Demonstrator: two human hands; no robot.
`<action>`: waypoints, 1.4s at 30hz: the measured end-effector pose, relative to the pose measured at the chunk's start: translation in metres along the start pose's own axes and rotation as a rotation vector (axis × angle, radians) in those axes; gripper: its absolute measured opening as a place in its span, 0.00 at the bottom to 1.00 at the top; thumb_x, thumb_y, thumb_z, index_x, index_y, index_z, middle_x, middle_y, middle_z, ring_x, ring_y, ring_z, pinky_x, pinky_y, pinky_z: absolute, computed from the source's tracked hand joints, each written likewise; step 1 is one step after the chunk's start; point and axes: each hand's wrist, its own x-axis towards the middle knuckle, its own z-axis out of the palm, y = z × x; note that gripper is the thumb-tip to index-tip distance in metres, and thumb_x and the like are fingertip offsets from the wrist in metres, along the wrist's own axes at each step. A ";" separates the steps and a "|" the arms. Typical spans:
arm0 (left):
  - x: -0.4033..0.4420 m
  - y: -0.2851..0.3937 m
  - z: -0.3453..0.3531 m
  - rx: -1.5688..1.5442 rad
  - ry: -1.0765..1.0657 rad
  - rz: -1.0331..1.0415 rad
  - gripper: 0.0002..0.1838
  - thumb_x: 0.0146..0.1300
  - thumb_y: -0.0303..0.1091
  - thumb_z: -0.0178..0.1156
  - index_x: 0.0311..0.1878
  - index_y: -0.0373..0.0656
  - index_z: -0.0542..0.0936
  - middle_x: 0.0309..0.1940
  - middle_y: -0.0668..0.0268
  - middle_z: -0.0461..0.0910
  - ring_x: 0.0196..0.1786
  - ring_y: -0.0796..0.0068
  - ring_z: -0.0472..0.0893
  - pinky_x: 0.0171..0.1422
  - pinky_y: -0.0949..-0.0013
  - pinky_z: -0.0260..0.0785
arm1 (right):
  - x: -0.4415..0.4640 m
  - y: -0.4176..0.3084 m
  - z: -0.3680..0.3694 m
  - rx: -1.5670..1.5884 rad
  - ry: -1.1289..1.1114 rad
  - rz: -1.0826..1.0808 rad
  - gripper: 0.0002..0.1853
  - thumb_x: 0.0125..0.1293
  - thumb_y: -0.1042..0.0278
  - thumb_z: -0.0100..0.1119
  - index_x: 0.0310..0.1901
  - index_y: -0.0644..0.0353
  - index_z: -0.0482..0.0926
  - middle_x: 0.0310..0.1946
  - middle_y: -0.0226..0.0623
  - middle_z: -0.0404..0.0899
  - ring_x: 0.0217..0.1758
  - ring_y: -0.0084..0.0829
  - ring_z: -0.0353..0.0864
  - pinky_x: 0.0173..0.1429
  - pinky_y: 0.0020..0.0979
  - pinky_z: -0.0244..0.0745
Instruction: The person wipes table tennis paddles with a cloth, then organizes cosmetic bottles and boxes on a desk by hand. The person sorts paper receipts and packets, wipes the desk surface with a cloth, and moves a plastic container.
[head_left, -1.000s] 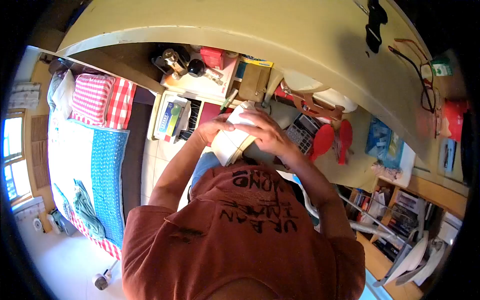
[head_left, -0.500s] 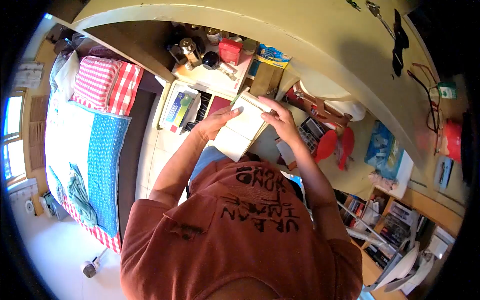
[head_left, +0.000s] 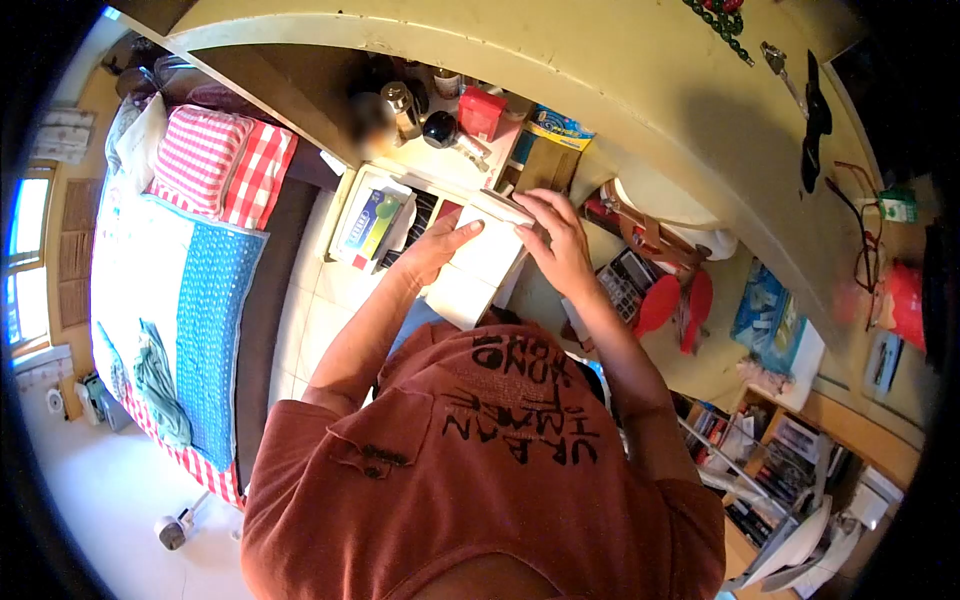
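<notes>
"Where is the book [head_left: 482, 262]?"

"Middle of the frame, open at pale pages, just above the red-brown shirt [head_left: 480, 490]."

"And the fingers?"

"The left hand [head_left: 432, 252] has it clamped: thumb flat on the page, the other fingers mostly out of sight. On the right hand [head_left: 558, 245], thumb and fingers are apart at the book's upper right edge. Whether they pinch a leaf, I can't tell."

"What could go wrong?"

"If that left thumb eased off, I'd expect the pages to spring over and the place to be lost. Too hard a tug on the right might crease or tear a leaf."

"Could it drop?"

"Possibly. The lower end seems to hang over the blue trousers [head_left: 410, 320], so a loose left grip might let it slide down. A sideways swing might knock the calculator [head_left: 625, 283], right of centre."
</notes>
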 end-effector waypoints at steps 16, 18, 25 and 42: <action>-0.005 -0.003 -0.006 0.163 0.168 0.262 0.33 0.74 0.52 0.50 0.70 0.36 0.59 0.63 0.57 0.69 0.65 0.70 0.68 0.69 0.68 0.61 | 0.004 -0.024 0.016 -0.049 -0.017 -0.015 0.13 0.55 0.69 0.68 0.36 0.59 0.72 0.33 0.43 0.76 0.41 0.47 0.76 0.48 0.43 0.69; -0.004 -0.002 -0.006 0.076 0.112 0.209 0.32 0.75 0.54 0.45 0.71 0.39 0.59 0.63 0.60 0.70 0.63 0.72 0.70 0.67 0.69 0.64 | 0.008 -0.032 0.012 -0.015 -0.065 0.049 0.13 0.58 0.70 0.66 0.38 0.61 0.71 0.33 0.43 0.77 0.40 0.47 0.77 0.45 0.42 0.71; -0.001 -0.006 -0.016 0.151 0.004 0.217 0.28 0.77 0.54 0.40 0.70 0.46 0.62 0.62 0.63 0.72 0.61 0.73 0.73 0.65 0.67 0.67 | 0.005 -0.031 0.024 -0.071 -0.064 0.239 0.12 0.63 0.69 0.62 0.42 0.61 0.70 0.35 0.48 0.78 0.41 0.50 0.81 0.43 0.45 0.73; 0.005 -0.001 0.027 0.051 0.125 0.173 0.30 0.68 0.30 0.58 0.70 0.35 0.61 0.62 0.59 0.71 0.65 0.67 0.68 0.71 0.65 0.58 | 0.005 -0.006 0.032 -0.057 0.048 0.172 0.14 0.65 0.63 0.58 0.46 0.64 0.80 0.38 0.48 0.83 0.41 0.44 0.84 0.46 0.43 0.77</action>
